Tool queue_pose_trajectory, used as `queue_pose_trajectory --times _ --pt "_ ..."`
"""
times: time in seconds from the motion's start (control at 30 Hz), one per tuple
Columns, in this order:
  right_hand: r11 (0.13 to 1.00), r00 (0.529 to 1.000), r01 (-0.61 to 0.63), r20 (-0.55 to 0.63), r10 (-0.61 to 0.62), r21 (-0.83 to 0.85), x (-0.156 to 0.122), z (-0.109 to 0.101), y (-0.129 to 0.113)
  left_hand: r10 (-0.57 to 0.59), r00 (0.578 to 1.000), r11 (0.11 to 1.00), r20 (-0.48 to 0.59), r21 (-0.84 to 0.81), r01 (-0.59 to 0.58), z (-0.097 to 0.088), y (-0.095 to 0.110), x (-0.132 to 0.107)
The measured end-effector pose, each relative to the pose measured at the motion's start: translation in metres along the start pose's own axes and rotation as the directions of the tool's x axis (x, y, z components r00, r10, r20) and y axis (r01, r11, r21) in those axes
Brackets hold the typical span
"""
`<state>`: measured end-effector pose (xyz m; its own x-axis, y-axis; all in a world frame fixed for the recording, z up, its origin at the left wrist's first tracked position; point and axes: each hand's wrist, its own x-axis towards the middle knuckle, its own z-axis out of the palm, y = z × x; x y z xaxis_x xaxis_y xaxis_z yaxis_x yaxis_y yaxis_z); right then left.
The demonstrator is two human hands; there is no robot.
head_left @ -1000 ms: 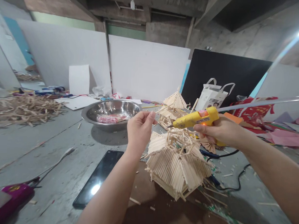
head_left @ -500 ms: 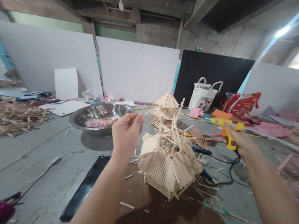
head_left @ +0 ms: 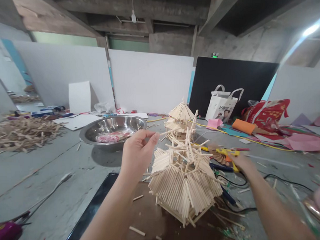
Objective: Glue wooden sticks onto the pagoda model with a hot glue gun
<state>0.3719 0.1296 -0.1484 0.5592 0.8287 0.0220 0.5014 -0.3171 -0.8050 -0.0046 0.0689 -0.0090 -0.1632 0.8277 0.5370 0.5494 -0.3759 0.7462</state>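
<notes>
My left hand [head_left: 138,151] is raised above the table, thumb and fingers pinched on a thin wooden stick [head_left: 167,132] that points right toward the top of a pagoda model [head_left: 184,177] built of many sticks. My right hand [head_left: 240,161] is stretched out low over the table to the right of the model. It rests on the yellow glue gun [head_left: 225,153], which lies on the table surface; its fingers are mostly hidden.
A steel bowl [head_left: 96,130] with a pink packet stands behind my left hand. A second small stick pagoda [head_left: 180,118] is beyond the model. A black phone [head_left: 94,208], a stick pile [head_left: 23,131], coloured papers [head_left: 293,138] and a white bag [head_left: 223,104] surround the brown board [head_left: 151,221].
My right hand carried the glue gun away from the stick tip, down to the table on the right. My left hand kept the stick pinched, nearly still.
</notes>
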Motion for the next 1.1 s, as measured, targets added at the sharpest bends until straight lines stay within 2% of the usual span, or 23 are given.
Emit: queue_pose_trajectory --times 0.07,0.13,0.17,0.2,0.23,0.3,0.37,0.47,0.6,0.73,1.1 --pt "0.992 0.996 -0.033 -0.090 0.022 -0.122 -0.004 -0.007 -0.006 0.005 1.000 1.000 0.031 0.019 -0.005 -0.001 0.001 0.000" --pt "0.984 0.989 0.004 -0.143 -0.030 -0.180 -0.013 -0.014 -0.019 0.011 0.998 1.000 0.063 0.022 -0.012 -0.002 0.001 0.000" --pt "0.979 0.984 0.061 -0.152 -0.091 -0.192 -0.020 -0.016 -0.029 0.012 0.997 1.000 0.078 0.021 -0.013 -0.002 0.001 0.000" --pt "0.955 0.948 0.233 -0.176 -0.265 -0.186 -0.027 -0.017 -0.040 0.010 0.996 1.000 0.092 0.023 -0.012 -0.002 0.001 0.000" --pt "0.940 0.929 0.297 -0.177 -0.325 -0.166 -0.034 -0.018 -0.052 0.004 0.995 1.000 0.103 0.028 -0.007 -0.002 0.001 0.000" --pt "0.917 0.904 0.381 -0.160 -0.396 -0.117 -0.051 -0.016 -0.077 -0.012 0.993 0.999 0.118 0.045 0.007 -0.003 0.001 0.000" --pt "0.836 0.837 0.546 -0.082 -0.541 0.053 -0.067 -0.012 -0.100 -0.025 0.991 0.998 0.133 0.060 0.017 -0.004 0.002 0.000" --pt "0.754 0.762 0.637 0.018 -0.648 0.162 -0.085 -0.005 -0.126 -0.018 0.986 0.998 0.165 0.069 0.007 -0.004 0.003 0.000" --pt "0.682 0.684 0.672 0.111 -0.721 0.290 -0.095 -0.003 -0.144 -0.002 0.981 0.998 0.192 0.064 -0.011 -0.003 0.002 0.000" --pt "0.658 0.644 0.655 0.181 -0.744 0.371 -0.100 -0.004 -0.153 -0.006 0.980 0.997 0.201 0.077 -0.010 -0.002 0.001 0.000" --pt "0.710 0.609 0.598 0.365 -0.704 0.373 -0.108 0.005 -0.165 0.004 0.970 0.993 0.243 0.112 -0.032 -0.001 0.000 -0.001"
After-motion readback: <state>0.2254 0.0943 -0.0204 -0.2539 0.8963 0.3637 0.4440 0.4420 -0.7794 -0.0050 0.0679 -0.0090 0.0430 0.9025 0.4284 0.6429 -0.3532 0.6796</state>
